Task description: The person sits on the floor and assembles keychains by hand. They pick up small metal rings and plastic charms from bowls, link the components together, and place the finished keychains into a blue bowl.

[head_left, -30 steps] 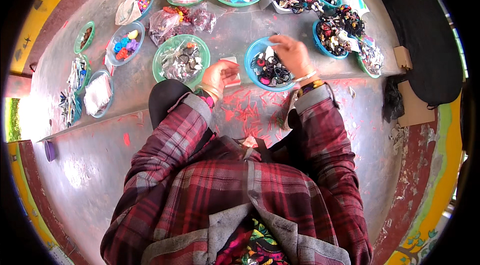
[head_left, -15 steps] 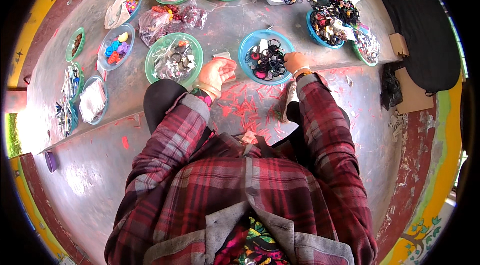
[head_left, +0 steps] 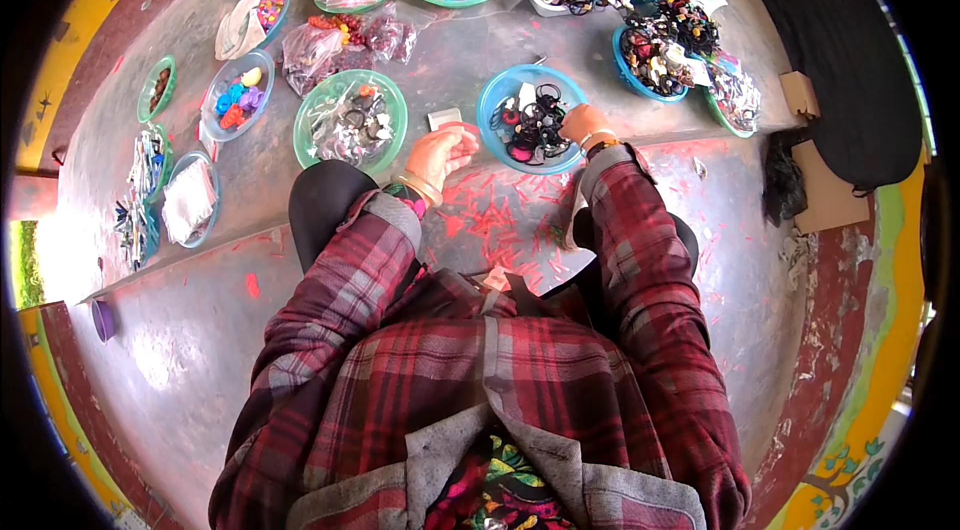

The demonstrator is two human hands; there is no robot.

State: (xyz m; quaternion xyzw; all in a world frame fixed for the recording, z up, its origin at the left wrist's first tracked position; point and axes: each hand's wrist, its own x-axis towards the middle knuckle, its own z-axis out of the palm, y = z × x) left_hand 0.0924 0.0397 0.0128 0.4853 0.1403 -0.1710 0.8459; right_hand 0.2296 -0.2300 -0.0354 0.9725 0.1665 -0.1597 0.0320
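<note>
A blue plastic bowl [head_left: 484,102] in front of me holds a tangle of black hair ties [head_left: 535,125] with a few pink and white bits. At its right rim my right hand [head_left: 586,122] pinches at the black ties, its fingertips closed. My left hand [head_left: 437,156] hovers left of the bowl with fingers bent together; what they hold, if anything, is hidden. Just beyond those fingers is a small pale block [head_left: 444,118] with something red beside it. Left of this hand stands a green bowl [head_left: 399,120] of small clear-wrapped pieces.
Red strips [head_left: 490,220] litter the grey surface between my knees. More hair ties fill a blue bowl [head_left: 622,70] and a white tray [head_left: 545,4] at the far right. Bagged beads [head_left: 350,45] and a bowl of coloured pieces [head_left: 240,98] stand to the left. A raised ledge crosses the surface.
My left hand has turned a little and its fingers have curled in, showing more of the pale block behind. My right hand stays at the bowl's rim, shifted slightly left.
</note>
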